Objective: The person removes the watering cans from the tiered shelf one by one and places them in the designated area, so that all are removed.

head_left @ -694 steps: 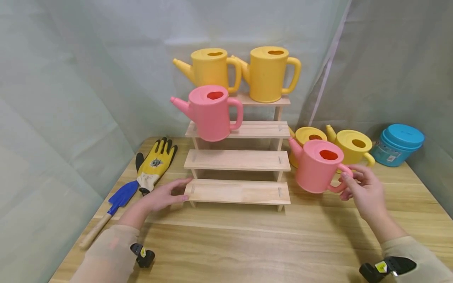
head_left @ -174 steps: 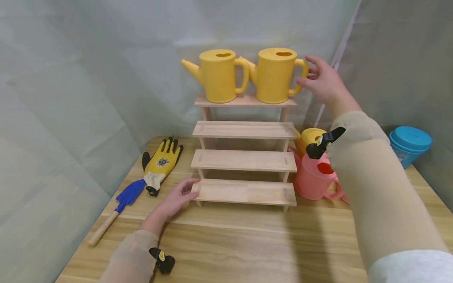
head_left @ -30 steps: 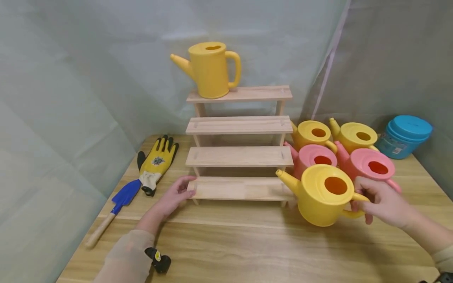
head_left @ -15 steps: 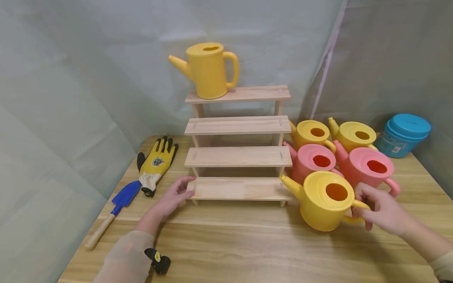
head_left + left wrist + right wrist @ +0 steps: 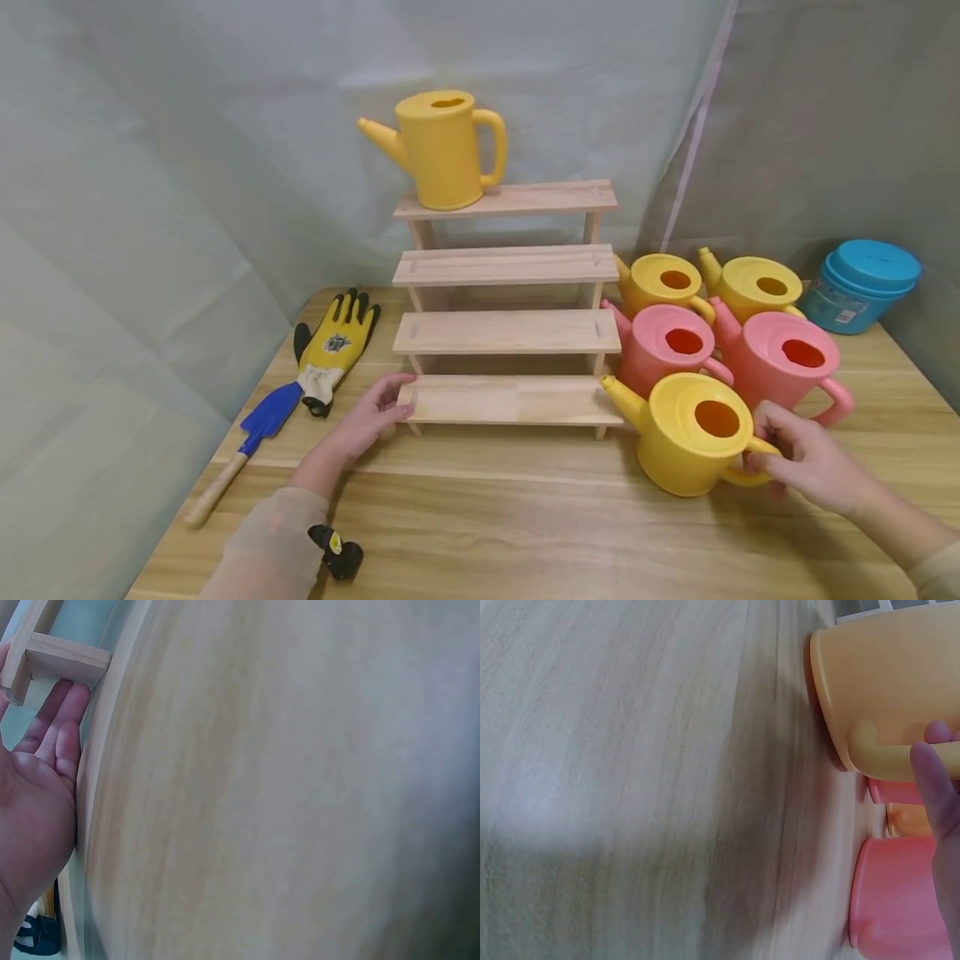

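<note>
your right hand (image 5: 806,462) grips a yellow watering can (image 5: 686,454) by its handle (image 5: 892,760), right of the wooden stand (image 5: 506,332) and just in front of two pink watering cans (image 5: 768,358); you can't tell whether its base touches the table (image 5: 480,533). your left hand (image 5: 367,421) holds the left end of the lowest board (image 5: 510,400).

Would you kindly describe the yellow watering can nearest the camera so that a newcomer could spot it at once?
Start at the wooden stepped shelf on the table. Just right of its lowest step, in front of two pink watering cans, is the yellow watering can, the only can gripped by the right hand.
</note>
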Demonstrator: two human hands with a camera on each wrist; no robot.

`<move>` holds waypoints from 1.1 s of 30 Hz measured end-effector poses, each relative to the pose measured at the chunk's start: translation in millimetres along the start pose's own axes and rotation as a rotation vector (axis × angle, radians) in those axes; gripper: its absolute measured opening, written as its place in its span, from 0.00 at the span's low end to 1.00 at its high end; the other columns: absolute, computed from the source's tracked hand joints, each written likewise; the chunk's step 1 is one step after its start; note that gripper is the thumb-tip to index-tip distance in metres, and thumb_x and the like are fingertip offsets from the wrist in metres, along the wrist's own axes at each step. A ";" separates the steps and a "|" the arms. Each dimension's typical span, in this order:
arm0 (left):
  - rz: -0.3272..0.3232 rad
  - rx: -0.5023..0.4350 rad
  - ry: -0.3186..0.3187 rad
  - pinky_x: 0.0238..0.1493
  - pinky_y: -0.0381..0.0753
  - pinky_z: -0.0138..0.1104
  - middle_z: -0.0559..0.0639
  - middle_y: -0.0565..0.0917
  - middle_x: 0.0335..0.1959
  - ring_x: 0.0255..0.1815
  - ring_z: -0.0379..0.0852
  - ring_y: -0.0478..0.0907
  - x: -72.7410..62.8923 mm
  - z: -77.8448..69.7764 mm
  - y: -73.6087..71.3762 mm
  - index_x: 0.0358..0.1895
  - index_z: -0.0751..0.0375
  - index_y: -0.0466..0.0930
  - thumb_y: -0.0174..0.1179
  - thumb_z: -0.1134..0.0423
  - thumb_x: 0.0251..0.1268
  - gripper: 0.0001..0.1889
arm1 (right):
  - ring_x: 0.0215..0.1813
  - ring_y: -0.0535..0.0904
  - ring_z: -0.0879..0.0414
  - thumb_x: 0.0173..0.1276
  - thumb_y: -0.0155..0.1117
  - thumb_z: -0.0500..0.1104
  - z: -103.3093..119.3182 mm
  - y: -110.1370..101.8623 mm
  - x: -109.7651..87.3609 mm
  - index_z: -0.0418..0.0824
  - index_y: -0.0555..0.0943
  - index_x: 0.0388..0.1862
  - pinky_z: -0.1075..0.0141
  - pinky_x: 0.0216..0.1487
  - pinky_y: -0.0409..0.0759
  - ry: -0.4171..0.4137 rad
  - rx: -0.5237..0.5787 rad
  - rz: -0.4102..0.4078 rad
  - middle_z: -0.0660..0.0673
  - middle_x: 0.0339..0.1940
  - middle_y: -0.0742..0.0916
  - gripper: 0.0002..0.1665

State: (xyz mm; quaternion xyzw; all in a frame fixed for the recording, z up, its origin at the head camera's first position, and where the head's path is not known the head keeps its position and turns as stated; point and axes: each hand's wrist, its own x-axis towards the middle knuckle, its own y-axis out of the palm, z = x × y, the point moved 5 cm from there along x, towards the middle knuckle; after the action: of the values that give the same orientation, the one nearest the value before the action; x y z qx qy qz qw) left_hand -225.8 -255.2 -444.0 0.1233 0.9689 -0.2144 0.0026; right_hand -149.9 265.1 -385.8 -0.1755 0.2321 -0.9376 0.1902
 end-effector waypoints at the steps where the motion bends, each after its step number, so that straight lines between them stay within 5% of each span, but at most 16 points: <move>1: 0.000 0.002 0.002 0.59 0.62 0.45 0.63 0.65 0.65 0.60 0.57 0.63 0.4 0.2 -0.3 0.66 0.60 0.63 0.59 0.59 0.65 0.28 | 0.24 0.73 0.57 0.55 0.56 0.21 -0.7 0.0 0.0 0.45 0.68 0.35 0.64 0.13 0.75 0.004 -0.007 -0.003 0.51 0.26 0.78 0.20; 22: 0.003 -0.012 -0.014 0.56 0.64 0.42 0.62 0.68 0.61 0.56 0.54 0.66 0.1 -1.5 0.5 0.66 0.58 0.63 0.59 0.60 0.64 0.28 | 0.33 0.78 0.58 0.61 0.55 0.26 -7.4 -3.1 -0.1 0.45 0.68 0.38 0.60 0.20 0.80 0.084 0.008 0.064 0.49 0.32 0.81 0.16; 33: 0.008 -0.033 0.004 0.58 0.64 0.42 0.64 0.69 0.61 0.58 0.54 0.67 0.3 2.1 0.1 0.66 0.60 0.62 0.58 0.61 0.65 0.28 | 0.35 0.75 0.62 0.56 0.60 0.26 1.7 -19.2 2.6 0.45 0.70 0.42 0.66 0.21 0.77 0.034 -0.135 0.012 0.54 0.35 0.79 0.20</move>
State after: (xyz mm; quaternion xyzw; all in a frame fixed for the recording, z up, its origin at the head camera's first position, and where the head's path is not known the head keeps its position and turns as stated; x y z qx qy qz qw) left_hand -226.2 -255.9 -445.9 0.1274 0.9719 -0.1979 0.0035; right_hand -156.7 279.1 -374.2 -0.1706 0.2991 -0.9216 0.1793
